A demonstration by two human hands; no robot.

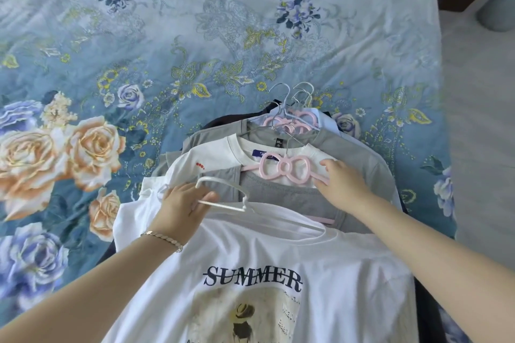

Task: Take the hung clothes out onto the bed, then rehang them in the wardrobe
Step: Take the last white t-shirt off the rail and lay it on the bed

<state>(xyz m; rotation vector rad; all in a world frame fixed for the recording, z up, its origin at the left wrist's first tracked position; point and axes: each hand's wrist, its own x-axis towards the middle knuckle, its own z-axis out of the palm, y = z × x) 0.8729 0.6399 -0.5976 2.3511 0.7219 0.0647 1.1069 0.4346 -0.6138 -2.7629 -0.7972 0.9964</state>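
Nearest, flat on the bed: white SUMMER T-shirt [250,256] on a white hanger [223,205]. Left grip [184,203], bracelet [161,237] at the wrist, pinching that hanger's hook end between thumb and fingers. Right grip [344,188] loosely spread, fingertips laid on one arm of a pink bow hanger [284,167] carrying a grey top [278,199]. Beyond, overlapping in one pile: white tee with red dots [211,160], grey shirt [351,147], dark garment [237,120], more pink hangers [296,122], metal hooks [299,93]. Farthest, blue floral bedspread [195,36] under everything.
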